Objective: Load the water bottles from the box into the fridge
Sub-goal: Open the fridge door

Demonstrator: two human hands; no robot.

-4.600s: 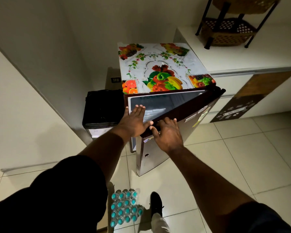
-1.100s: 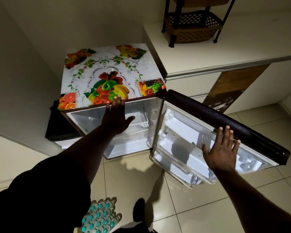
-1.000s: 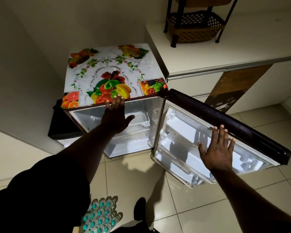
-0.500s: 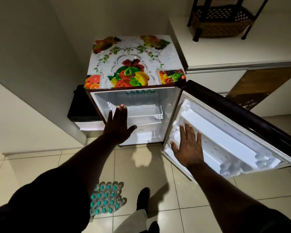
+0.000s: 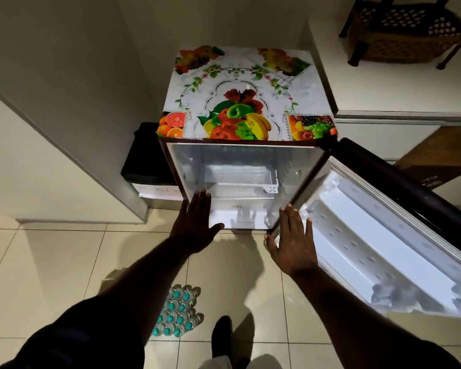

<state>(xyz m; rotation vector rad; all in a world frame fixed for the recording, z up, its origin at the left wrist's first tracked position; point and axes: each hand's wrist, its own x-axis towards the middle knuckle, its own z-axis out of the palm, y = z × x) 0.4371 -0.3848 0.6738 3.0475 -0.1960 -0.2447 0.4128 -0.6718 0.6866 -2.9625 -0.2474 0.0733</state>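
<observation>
Fridge (image 5: 240, 158) is open, door (image 5: 383, 235) hinged on the right and swung wide to the right, inner liner facing up toward the camera. A clear tray (image 5: 240, 178) sits inside the cabinet and a fruit-print cover (image 5: 240, 107) lies on top.

Water bottles (image 5: 177, 312) are on the tiled floor (image 5: 51, 262) in front of the fridge, near the bottom of the frame, partly hidden by the left forearm. They're packed tight in a block, all upright: long axis vertical, teal caps pointing up at the camera. The box is mostly hidden, only a cardboard flap (image 5: 111, 276) shows.

Left hand (image 5: 197, 225) is flat with straight fingers, grasping nothing, fingertips over the cabinet's lower left edge. Right hand (image 5: 293, 243) is likewise flat and released, in front of the lower right corner where door meets cabinet. Can't tell if either one actually touches.

A black bin (image 5: 147, 155) stands just left of the fridge and a counter (image 5: 383, 89) with a wicker rack (image 5: 405, 30) is on the right. A dark shoe (image 5: 221, 334) is beside the bottles
</observation>
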